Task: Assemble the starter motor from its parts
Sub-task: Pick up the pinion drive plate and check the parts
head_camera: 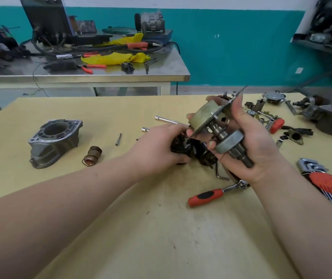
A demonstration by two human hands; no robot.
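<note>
My right hand (pixel 249 146) grips the drive shaft assembly (pixel 219 129), tilted above the table: a dull yellowish drum, a thin metal plate, a grey clutch disc and a pinion end pointing toward me. My left hand (pixel 159 146) is closed on a dark round motor part (pixel 179 146) resting on the table, partly hidden by my fingers. A second dark part (pixel 203 154) lies just under the shaft assembly. The grey aluminium nose housing (pixel 55 141) stands at the left. A copper-coloured plunger with a spring (pixel 92 156) lies beside it.
A red-handled ratchet (pixel 211 195) lies near my right wrist. A hex key set (pixel 326 182) sits at the right edge. Sockets, an extension bar (pixel 167 120), a small pin (pixel 118 139) and several loose parts (pixel 272 117) lie at the back right. A steel bench (pixel 84 75) stands behind.
</note>
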